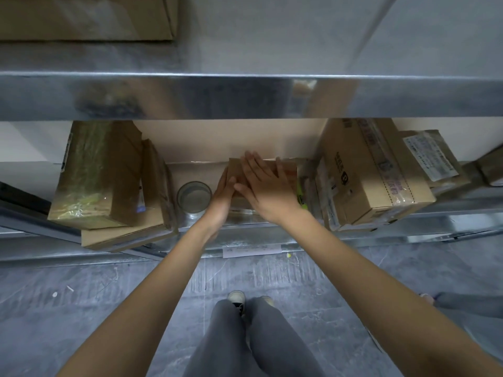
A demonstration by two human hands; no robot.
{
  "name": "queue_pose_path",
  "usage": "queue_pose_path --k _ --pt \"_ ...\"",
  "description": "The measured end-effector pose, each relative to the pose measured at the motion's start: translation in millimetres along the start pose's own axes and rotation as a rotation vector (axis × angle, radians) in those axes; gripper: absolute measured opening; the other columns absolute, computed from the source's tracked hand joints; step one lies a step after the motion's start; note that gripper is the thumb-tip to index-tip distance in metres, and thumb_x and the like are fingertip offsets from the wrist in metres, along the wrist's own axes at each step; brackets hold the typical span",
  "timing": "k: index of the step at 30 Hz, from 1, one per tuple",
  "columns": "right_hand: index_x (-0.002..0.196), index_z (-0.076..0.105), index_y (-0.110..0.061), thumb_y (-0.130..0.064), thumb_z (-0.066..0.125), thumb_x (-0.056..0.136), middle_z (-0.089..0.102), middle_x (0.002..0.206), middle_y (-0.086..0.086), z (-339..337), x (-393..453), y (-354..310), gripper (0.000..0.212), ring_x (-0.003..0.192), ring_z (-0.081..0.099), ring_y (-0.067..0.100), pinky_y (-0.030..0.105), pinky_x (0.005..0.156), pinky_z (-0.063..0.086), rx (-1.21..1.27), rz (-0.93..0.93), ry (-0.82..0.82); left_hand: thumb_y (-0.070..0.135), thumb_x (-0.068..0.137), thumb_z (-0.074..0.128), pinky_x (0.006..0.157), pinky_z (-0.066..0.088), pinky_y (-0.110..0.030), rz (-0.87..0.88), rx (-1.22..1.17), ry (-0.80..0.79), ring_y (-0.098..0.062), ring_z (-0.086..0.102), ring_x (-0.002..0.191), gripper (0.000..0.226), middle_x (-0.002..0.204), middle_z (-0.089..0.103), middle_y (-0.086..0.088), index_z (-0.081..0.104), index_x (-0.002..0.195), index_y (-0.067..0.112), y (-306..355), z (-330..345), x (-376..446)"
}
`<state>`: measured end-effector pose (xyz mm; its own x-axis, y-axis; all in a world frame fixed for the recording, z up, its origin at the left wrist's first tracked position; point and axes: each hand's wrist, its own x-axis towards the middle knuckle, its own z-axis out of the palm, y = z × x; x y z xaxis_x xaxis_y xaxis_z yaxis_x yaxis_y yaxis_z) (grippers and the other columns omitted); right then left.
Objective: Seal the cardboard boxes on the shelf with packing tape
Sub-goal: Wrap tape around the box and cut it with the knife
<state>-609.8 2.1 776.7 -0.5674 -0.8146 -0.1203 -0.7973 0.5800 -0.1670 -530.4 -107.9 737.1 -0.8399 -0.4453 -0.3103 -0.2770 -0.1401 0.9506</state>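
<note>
Tape roll left of small box — on shelf

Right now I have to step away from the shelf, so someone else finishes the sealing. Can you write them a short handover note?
Hands: right hand lies flat, fingers straight, on top of the small cardboard box in the middle of the shelf. Left hand presses flat against its left side.
Things: tape roll sits just left of the box, untouched. Larger boxes stand at left and right.
Done: the small box's flaps are held closed; the right box shows tape.
Left: tape the small box; the others need checking.
</note>
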Motion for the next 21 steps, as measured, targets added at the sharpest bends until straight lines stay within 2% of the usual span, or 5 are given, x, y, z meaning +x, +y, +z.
queue_pose_path --k 3,11,14,17,21 --pt "0.149 0.034 -0.012 -0.05 0.016 0.098 0.03 0.157 0.002 8.4 -22.2 -1.6 0.066 0.147 0.019 0.015 0.054 0.116 0.008 -0.021 -0.051 0.082 0.05 0.093 0.04 0.12 0.026 -0.039 -0.027 -0.028 0.029 -0.009 0.04 0.138 0.067 0.151 0.043 0.002 0.031 0.151 0.02 -5.4 0.1 1.1" --pt "0.148 0.036 -0.017 -0.03 0.032 0.097 0.043 0.15 0.0 13.5 -56.9 3.0 0.053 0.144 0.03 0.02 0.058 0.114 0.023 0.015 -0.173 0.095 0.039 0.105 0.035 0.115 0.031 -0.029 -0.084 -0.086 0.066 -0.009 0.044 0.133 0.048 0.148 0.046 0.002 0.035 0.15 0.021 8.8 6.5 -4.9" --pt "0.151 0.027 -0.026 -0.04 0.057 0.091 0.034 0.154 0.001 13.5 -58.0 16.5 0.069 0.147 0.02 0.025 0.061 0.116 0.014 0.16 0.05 0.238 0.055 0.1 0.034 0.109 0.041 -0.038 -0.11 -0.127 0.075 -0.016 0.059 0.119 0.05 0.125 0.066 0.002 0.06 0.129 0.023 5.3 6.5 -8.6" --pt "0.154 0.013 -0.027 -0.045 0.075 0.079 0.021 0.157 -0.002 8.7 -75.2 23.0 0.099 0.145 0.019 0.019 0.038 0.117 0.017 0.796 0.45 0.231 0.072 0.092 0.029 0.112 0.036 -0.04 -0.18 -0.21 0.07 -0.018 0.055 0.126 0.066 0.132 0.062 0.001 0.057 0.133 0.029 -0.7 3.1 -21.6" --pt "0.147 0.035 -0.025 -0.05 0.072 0.077 0.048 0.138 -0.01 -0.6 -79.0 28.5 0.083 0.121 0.049 0.009 0.026 0.1 0.041 0.913 0.505 0.276 0.05 0.103 0.018 0.087 0.045 -0.011 -0.146 -0.173 0.129 -0.009 0.058 0.114 0.054 0.122 0.062 0.007 0.05 0.14 0.025 -0.7 1.9 -34.8"
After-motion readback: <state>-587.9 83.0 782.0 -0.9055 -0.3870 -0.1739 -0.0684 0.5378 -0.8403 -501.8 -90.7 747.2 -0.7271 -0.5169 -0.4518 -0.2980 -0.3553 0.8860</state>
